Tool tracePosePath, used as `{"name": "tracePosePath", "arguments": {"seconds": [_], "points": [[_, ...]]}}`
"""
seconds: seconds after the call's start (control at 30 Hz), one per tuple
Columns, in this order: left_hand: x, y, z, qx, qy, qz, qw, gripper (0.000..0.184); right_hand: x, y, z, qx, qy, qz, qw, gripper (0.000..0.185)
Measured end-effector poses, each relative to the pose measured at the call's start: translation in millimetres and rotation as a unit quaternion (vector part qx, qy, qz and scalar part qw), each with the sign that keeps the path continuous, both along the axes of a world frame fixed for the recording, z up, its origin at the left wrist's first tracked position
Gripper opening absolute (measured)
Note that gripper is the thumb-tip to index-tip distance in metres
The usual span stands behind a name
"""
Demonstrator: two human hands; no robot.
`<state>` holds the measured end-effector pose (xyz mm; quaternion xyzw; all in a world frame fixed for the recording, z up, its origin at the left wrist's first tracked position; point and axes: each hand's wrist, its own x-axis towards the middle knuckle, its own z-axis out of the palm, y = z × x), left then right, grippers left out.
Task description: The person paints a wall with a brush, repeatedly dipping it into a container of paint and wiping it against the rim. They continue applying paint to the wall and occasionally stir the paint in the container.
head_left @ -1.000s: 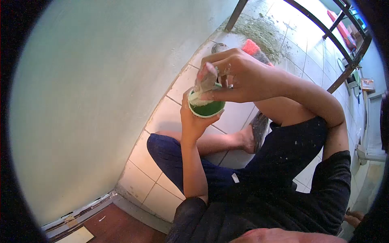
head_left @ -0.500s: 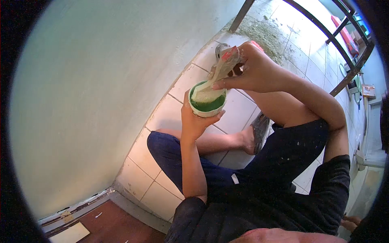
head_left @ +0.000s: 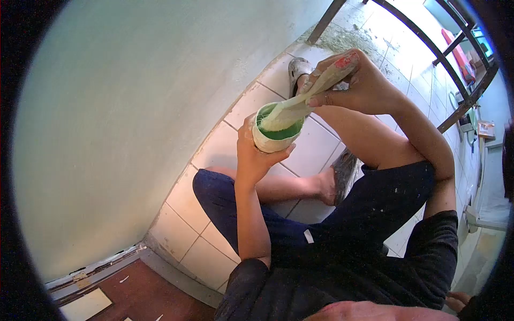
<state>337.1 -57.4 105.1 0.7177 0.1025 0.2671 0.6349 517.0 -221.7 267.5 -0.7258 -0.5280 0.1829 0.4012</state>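
Observation:
My left hand [head_left: 256, 155] is wrapped round a small pale cup [head_left: 274, 143] with a green inside, its mouth tilted toward the camera. My right hand [head_left: 356, 88] grips the handle of a paint-smeared brush [head_left: 289, 113], which has a red patch at its top end. The brush head lies inside the cup, its pale bristles against the inner wall above some green. The brush slants from upper right down to the cup. My bent legs and a grey shoe [head_left: 298, 69] are beneath and beyond the hands.
A pale green wall [head_left: 128, 117] rises on the left. White floor tiles [head_left: 206, 257] run along it, with greenish debris [head_left: 348, 41] at the top. A dark metal frame [head_left: 417, 32] stands at upper right. A brown-red surface [head_left: 155, 291] lies at lower left.
My right hand has moved up and to the right, tipping the brush from near upright to a slant. The cup has turned slightly, and the red brush by the debris is now hidden.

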Motion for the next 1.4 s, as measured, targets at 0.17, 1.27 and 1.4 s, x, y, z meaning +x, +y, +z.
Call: {"name": "tracePosePath", "arguments": {"seconds": [0.17,1.27,1.4], "points": [[-1,2,4,-0.004,-0.007,-0.01,1.0,0.076,1,-2,-1,0.007,0.003,-0.003,1.0,0.035],[-6,17,-7,0.152,0.03,0.044,0.987,0.076,26,-16,3,0.06,0.01,-0.012,0.998,0.038],[-5,6,0,0.072,0.046,0.018,0.996,0.077,14,-8,3,0.046,0.069,-0.016,0.996,0.031]]}}
